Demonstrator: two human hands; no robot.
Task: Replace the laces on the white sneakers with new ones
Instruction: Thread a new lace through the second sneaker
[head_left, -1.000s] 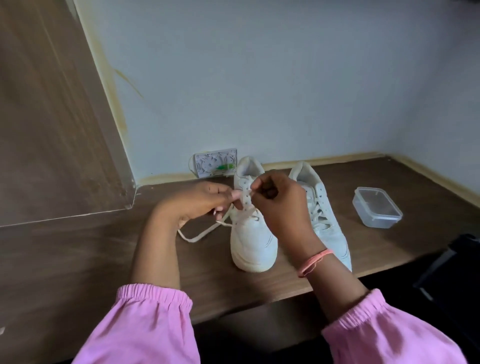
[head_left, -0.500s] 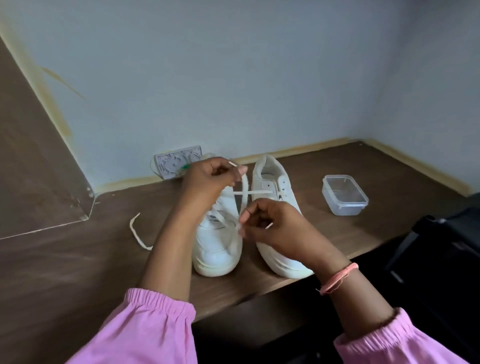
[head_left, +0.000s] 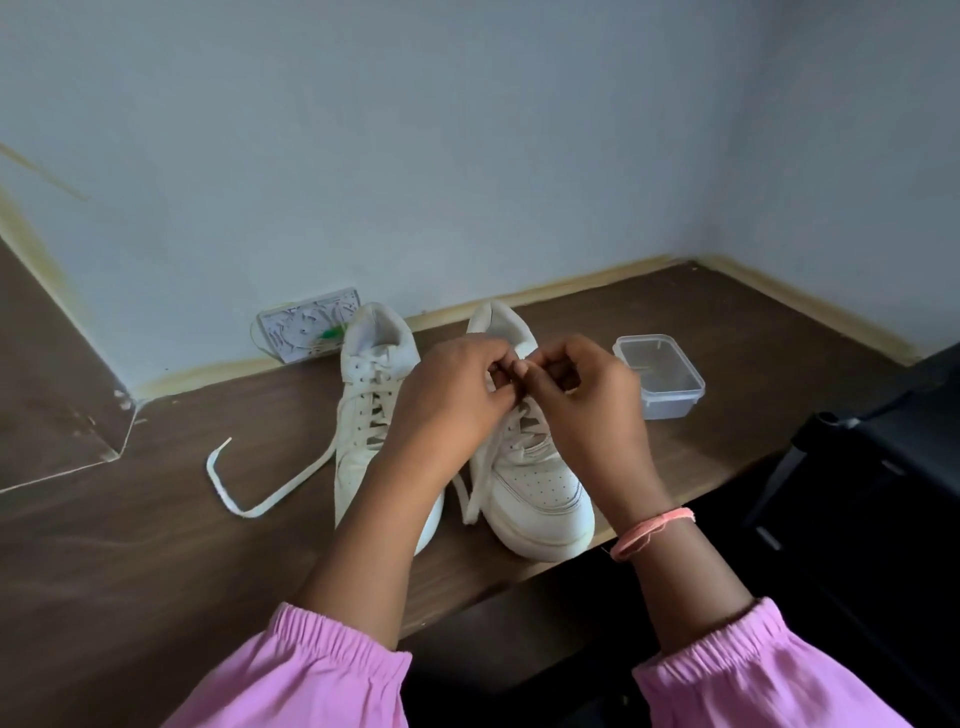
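The left hand (head_left: 452, 395) and right hand (head_left: 576, 395) have come together over the right sneaker (head_left: 530, 467), fingers curled and pinching its lace (head_left: 480, 467) near the collar (a moment ago they worked the left sneaker (head_left: 369, 415)). Judging by this, work has passed to the second shoe; the left one's lace end (head_left: 249, 493) trails loose across the worktop (head_left: 156, 545), left of the pair.
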